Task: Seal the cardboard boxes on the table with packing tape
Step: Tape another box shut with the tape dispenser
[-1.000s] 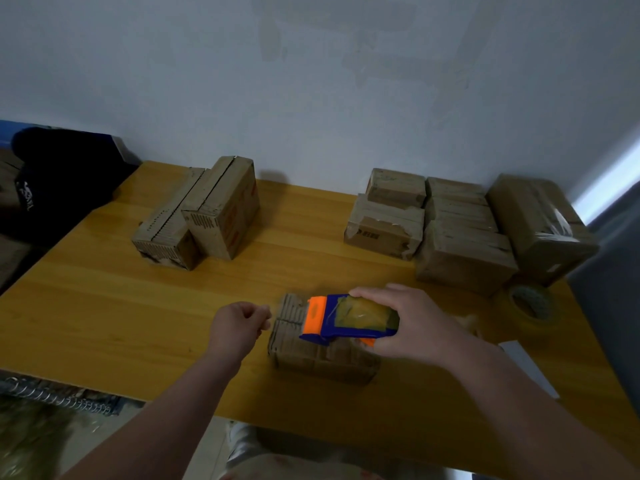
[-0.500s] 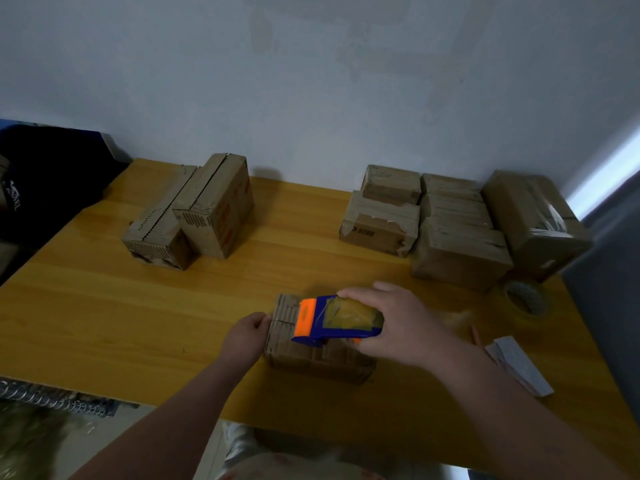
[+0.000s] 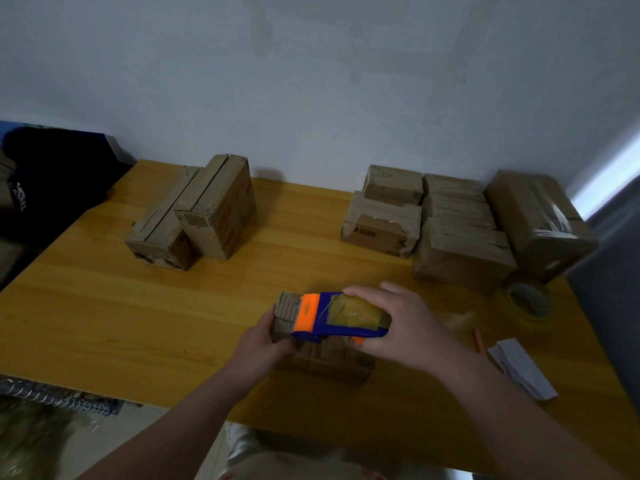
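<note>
**Taping the near box: dispenser set at its left end**

Small cardboard box [image 3: 329, 363] sits at the near middle of the table [image 3: 138, 323]. Left hand [image 3: 263, 344] grips its left end, fingers curled round the edge. Right hand [image 3: 398, 323] is wrapped over the blue-and-orange tape dispenser [image 3: 332, 317], which lies along the box top.

Step, as I judge it: laying the strip. Next: draw the dispenser along the seam, keep the box braced, then cut.

Count:
- boxes in hand: one
- left-rear boxes [image 3: 194, 216]: two
- right-rear boxes [image 3: 464, 258]: about six, edges run together
- dispenser: one
- loose tape roll [image 3: 528, 299]: one
</note>
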